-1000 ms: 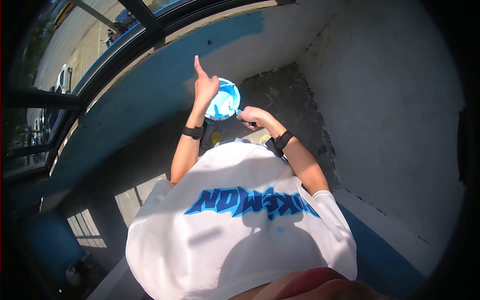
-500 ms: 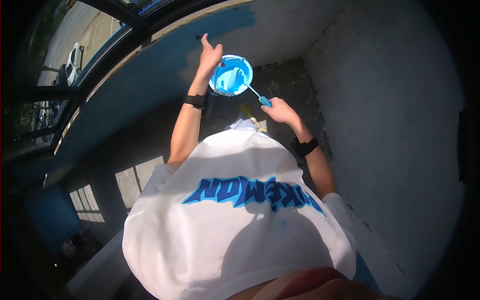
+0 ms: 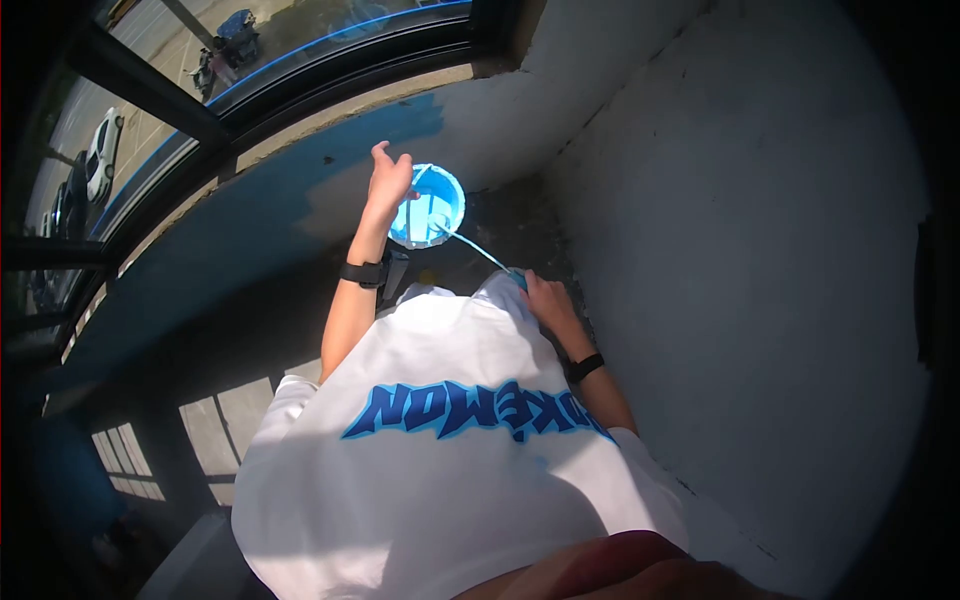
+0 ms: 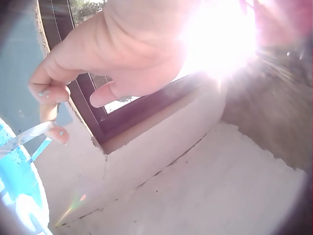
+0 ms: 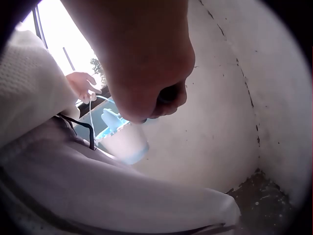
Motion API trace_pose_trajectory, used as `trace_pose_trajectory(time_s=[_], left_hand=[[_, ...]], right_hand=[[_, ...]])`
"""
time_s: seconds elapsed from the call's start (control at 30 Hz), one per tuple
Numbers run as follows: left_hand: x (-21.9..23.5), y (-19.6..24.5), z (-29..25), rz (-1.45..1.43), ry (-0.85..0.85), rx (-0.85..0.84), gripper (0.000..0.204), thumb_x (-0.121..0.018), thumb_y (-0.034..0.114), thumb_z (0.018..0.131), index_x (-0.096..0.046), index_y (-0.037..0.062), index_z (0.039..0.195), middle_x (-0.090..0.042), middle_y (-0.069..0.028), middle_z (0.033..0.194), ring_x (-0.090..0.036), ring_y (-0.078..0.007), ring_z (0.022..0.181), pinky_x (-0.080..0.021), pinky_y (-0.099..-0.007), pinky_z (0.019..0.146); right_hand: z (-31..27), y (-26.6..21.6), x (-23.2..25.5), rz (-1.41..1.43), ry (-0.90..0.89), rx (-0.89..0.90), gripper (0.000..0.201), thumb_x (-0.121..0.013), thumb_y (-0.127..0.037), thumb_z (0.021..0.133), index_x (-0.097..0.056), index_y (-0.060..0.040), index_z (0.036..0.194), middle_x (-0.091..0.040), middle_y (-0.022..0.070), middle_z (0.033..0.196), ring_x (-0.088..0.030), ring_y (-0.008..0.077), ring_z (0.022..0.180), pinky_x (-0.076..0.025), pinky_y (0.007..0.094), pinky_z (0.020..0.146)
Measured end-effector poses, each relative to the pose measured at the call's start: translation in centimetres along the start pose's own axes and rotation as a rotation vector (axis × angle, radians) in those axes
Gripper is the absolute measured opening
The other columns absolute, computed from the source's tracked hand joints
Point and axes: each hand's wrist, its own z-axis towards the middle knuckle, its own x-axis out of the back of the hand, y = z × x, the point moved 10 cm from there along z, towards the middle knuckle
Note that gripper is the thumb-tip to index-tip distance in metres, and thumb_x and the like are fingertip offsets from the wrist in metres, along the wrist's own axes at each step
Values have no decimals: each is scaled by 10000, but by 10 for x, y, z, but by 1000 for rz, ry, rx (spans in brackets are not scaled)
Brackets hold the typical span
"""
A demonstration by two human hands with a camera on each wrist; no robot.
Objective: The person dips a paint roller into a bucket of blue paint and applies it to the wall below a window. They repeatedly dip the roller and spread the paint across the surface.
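Observation:
In the head view my left hand [image 3: 390,180] holds up a paint bucket [image 3: 460,198] by its thin handle. The left wrist view shows fingers hooked round that handle [image 4: 27,135], the thumb apart from them. Bright blue paint coats the inside of the bucket and blotches its rim. My right hand [image 3: 546,300], close to the front of the shirt, grips the blue handle [image 3: 518,279] of a paint roller. Its long rod [image 3: 475,247] slants into the bucket. In the right wrist view the paint-covered roller head [image 5: 111,117] shows at the bucket's mouth, and the bucket hangs tilted.
A dark-framed window [image 3: 215,130] runs along the left, with parked cars outside. Below it the wall [image 3: 255,220] is partly painted blue. A bare pale wall [image 3: 750,250] rises at the right, meeting the dark, stained floor [image 5: 264,196] at the corner.
My right hand has drawn back from the bucket toward my body, so more of the roller's rod shows. My left hand keeps holding the bucket. The head view has shifted, showing more window.

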Motion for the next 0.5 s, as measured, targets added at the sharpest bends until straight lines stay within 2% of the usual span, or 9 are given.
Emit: trace_pose_trajectory(time_s=[0.03, 0.17, 0.23, 0.5], left_hand=[[-4, 1, 3, -48, -37, 45, 627, -465, 161, 845, -205, -6, 1390, -526, -267, 1096, -600, -268, 859, -539, -342, 546], [-7, 17, 1, -127, 21, 54, 636, -472, 160, 842, -200, -10, 1391, -468, -278, 1167, -584, -292, 876, -529, -338, 521], [-5, 26, -4, -149, 52, 56, 653, -483, 172, 837, -194, -20, 1390, -444, -287, 1210, -570, -311, 928, -535, -340, 523], [0, 33, -6, -145, 212, 75, 656, -499, 208, 826, -239, -46, 1372, -438, -288, 1233, -577, -314, 939, -539, -330, 525]], right_hand=[[5, 2, 8, 21, 25, 29, 234, -593, -208, 856, -500, -24, 967, -645, 206, 827, -637, 373, 718, -524, 448, 629], [25, 28, 13, -7, 21, 86, 219, -604, -186, 846, -495, -24, 947, -641, 202, 817, -634, 375, 707, -523, 445, 613], [30, 34, 22, 50, 101, 180, 217, -627, -158, 825, -490, -28, 934, -636, 201, 806, -632, 376, 704, -520, 437, 594], [64, 73, 39, 125, 92, 278, 210, -641, -132, 799, -480, -32, 889, -624, 197, 744, -625, 388, 661, -510, 463, 558]])
